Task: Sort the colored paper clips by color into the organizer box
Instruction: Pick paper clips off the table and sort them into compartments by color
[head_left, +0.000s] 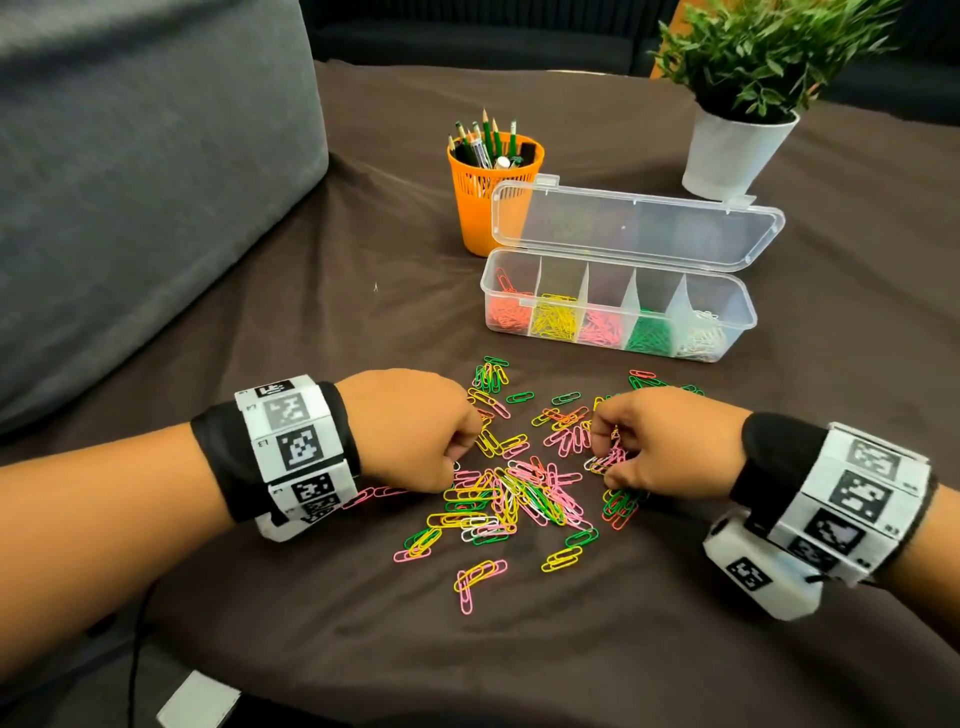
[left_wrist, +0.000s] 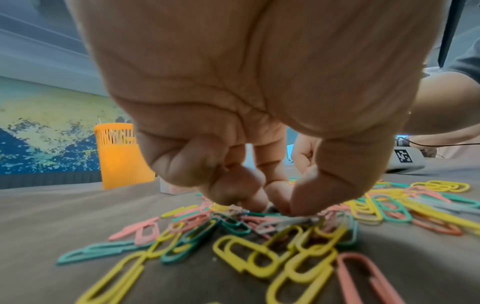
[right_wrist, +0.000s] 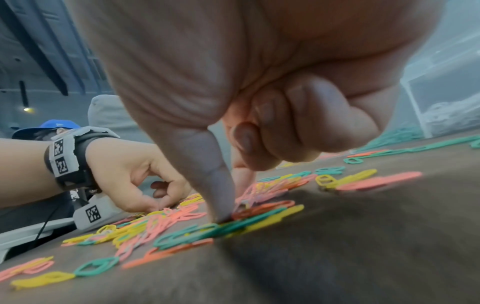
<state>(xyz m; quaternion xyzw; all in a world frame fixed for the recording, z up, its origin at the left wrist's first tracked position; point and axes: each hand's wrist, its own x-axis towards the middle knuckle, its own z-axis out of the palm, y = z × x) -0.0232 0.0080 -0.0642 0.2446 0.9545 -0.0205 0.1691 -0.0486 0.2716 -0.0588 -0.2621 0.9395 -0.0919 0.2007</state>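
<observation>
Loose paper clips (head_left: 519, 493) in pink, yellow, green, orange and white lie heaped on the brown cloth. My left hand (head_left: 457, 460) is at the heap's left edge. In the left wrist view its thumb and fingers (left_wrist: 278, 207) pinch down onto a white clip (left_wrist: 293, 221). My right hand (head_left: 605, 460) is at the heap's right edge. Its thumb and forefinger (right_wrist: 233, 205) pinch a pale clip among pink ones, with the other fingers curled. The clear organizer box (head_left: 748, 317) stands behind with its lid (head_left: 639, 228) open, holding orange, yellow, pink, green and white clips from left to right.
An orange pencil cup (head_left: 493, 192) stands just behind the box's left end. A plant in a white pot (head_left: 732, 150) is at the back right. A grey cushion (head_left: 130, 182) borders the cloth on the left. Both wrists carry white marker bands.
</observation>
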